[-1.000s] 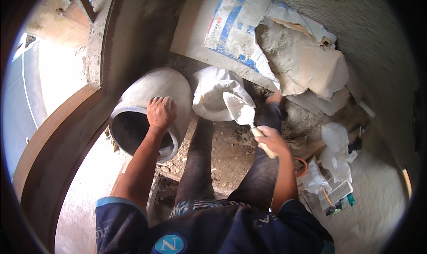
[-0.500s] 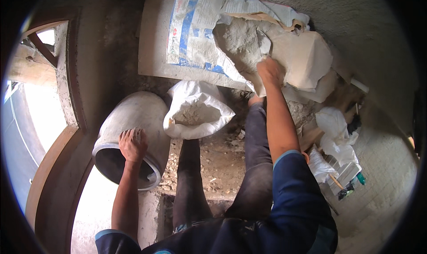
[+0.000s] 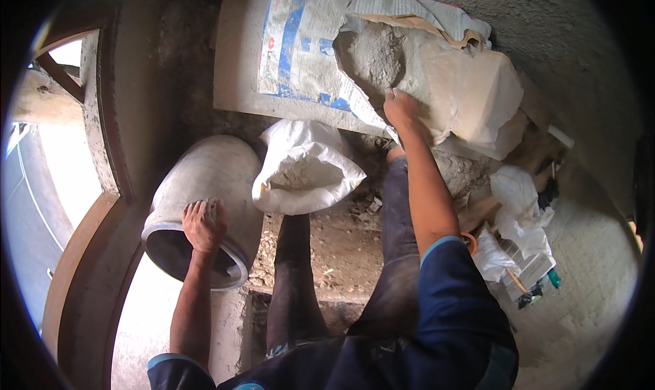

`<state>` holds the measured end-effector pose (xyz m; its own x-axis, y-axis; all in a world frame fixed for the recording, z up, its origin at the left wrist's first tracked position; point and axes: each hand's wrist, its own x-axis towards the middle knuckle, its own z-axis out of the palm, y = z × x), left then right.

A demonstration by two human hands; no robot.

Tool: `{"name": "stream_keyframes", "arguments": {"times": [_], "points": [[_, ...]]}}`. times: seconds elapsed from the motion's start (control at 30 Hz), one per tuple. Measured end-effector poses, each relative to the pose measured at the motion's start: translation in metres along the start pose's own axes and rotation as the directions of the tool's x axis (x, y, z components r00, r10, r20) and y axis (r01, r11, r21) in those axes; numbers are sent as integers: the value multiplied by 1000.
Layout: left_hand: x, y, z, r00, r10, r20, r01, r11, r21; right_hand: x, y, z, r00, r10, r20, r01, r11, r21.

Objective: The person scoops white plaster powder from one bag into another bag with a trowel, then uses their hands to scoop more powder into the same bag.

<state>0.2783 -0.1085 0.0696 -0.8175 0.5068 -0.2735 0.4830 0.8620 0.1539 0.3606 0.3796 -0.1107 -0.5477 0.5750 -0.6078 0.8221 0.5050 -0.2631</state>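
My right hand (image 3: 401, 108) is closed around a trowel's handle, over an opened paper sack (image 3: 307, 55) of grey powder. The trowel's blade cannot be made out now. A rounded mound of powder (image 3: 379, 54) lies just beyond the fingers. To the left, my left hand (image 3: 203, 224) rests on the outer wall of a grey bucket (image 3: 205, 165), just past its rim, fingers spread slightly on the surface. The bucket's dark mouth faces me. A white woven bag (image 3: 300, 141) stands beside it, its top gaping, with powder inside.
My legs straddle a rough, rubble-strewn floor (image 3: 334, 253). Crumpled white plastic bags (image 3: 522, 209) and a wooden-handled tool (image 3: 515, 281) lie to the right. A wall opening with a wooden frame (image 3: 89, 253) is at far left. Bare wall (image 3: 539, 28) rises behind the paper sack.
My right hand has moved slightly left and nearer the sack's torn edge. The trowel's blade, visible before, no longer shows plainly. My left hand has stayed on the bucket.
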Motion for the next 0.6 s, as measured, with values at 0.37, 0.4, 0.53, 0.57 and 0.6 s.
{"name": "stream_keyframes", "arguments": {"times": [0.37,0.4,0.53,0.57,0.6], "points": [[4,7,-5,1000,8,-11,-8,1000,-9,15,-14,0,984,-92,155,91,996,12],[5,8,-5,1000,13,-15,-13,1000,-7,16,-11,-1,984,-92,155,90,996,19],[2,5,-4,1000,-6,5,6,1000,7,9,-8,5,985,-102,137,84,988,127],[2,5,-4,1000,-2,-3,2,1000,1,5,-6,7,987,-99,126,77,983,169],[2,6,-5,1000,2,-12,-2,1000,-4,10,-7,7,983,-127,129,103,978,182]]}}
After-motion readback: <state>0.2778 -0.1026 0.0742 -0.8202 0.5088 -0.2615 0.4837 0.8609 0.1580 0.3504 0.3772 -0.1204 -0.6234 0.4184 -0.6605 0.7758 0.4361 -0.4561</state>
